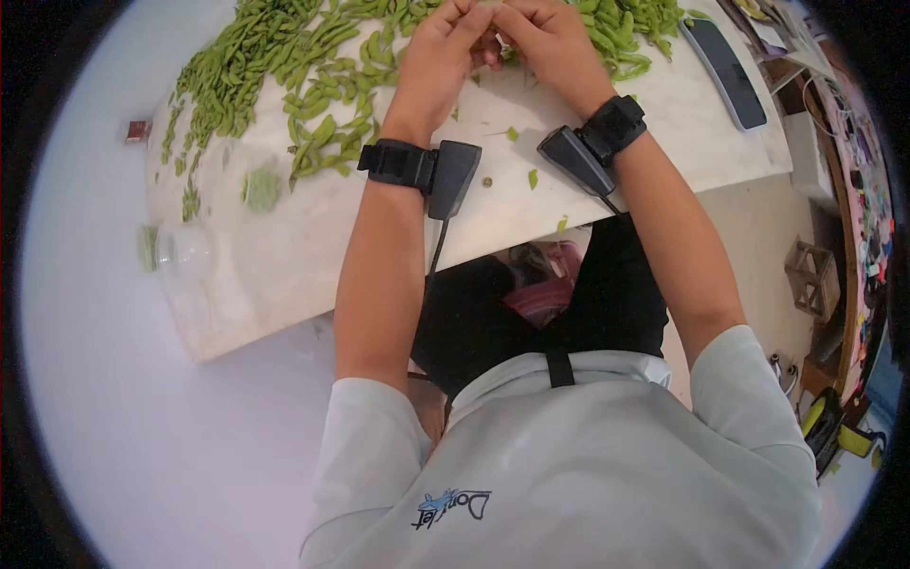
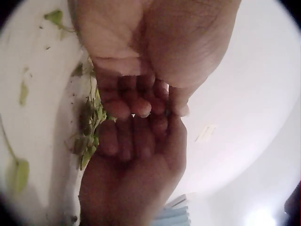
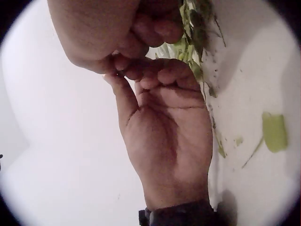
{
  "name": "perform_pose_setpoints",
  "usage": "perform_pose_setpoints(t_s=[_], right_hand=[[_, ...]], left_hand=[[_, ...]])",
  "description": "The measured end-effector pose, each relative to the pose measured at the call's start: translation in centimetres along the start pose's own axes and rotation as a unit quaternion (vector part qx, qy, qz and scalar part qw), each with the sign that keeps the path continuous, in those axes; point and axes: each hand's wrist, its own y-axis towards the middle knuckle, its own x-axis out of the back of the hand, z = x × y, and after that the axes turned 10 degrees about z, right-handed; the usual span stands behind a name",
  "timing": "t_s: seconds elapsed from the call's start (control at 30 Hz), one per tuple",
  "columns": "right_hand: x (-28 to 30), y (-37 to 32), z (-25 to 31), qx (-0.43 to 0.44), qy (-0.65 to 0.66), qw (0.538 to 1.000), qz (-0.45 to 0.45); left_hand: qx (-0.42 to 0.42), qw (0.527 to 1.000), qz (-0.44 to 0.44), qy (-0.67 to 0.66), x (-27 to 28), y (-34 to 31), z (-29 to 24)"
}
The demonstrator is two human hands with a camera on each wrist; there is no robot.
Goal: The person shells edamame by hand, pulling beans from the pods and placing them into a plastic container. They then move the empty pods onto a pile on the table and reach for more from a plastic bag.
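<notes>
Both hands meet at the top edge of the head view, above a white table (image 1: 493, 223) spread with green soybean pods (image 1: 327, 76). My left hand (image 1: 431, 71) and right hand (image 1: 559, 57) bring their thumb and forefinger tips together, the other fingers curled in. In the left wrist view the left hand (image 2: 160, 42) faces the right hand (image 2: 131, 183), tips touching. The right wrist view shows the same contact between right hand (image 3: 99, 33) and left hand (image 3: 169, 132). Between the tips is a small pinched thing, almost wholly hidden; I cannot tell its kind.
A large heap of pods (image 1: 223, 90) covers the far left of the table, and more pods (image 1: 626, 33) lie beyond the right hand. A phone (image 1: 725, 74) lies at the right. A clear plastic jar (image 1: 190, 248) lies near the left edge. Leaf scraps (image 1: 533, 178) dot the front.
</notes>
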Motion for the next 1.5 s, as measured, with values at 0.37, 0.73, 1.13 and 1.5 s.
perform_pose_setpoints(t_s=[0.37,0.73,1.13,1.5], right_hand=[[0.2,0.3,-0.4,-0.023,-0.121,0.992,0.02],[0.2,0.1,0.2,-0.023,-0.163,0.986,-0.01],[0.3,0.3,-0.4,-0.04,-0.229,0.972,-0.027],[-0.1,0.1,1.6,-0.044,-0.097,0.991,-0.078]], left_hand=[[-0.011,0.996,-0.084,-0.018,0.2,-0.2,0.3],[-0.019,0.994,-0.105,-0.006,0.2,0.0,0.3],[-0.043,0.992,-0.12,-0.008,0.0,0.0,0.3],[-0.061,0.986,-0.151,0.045,-0.8,0.1,-0.2]])
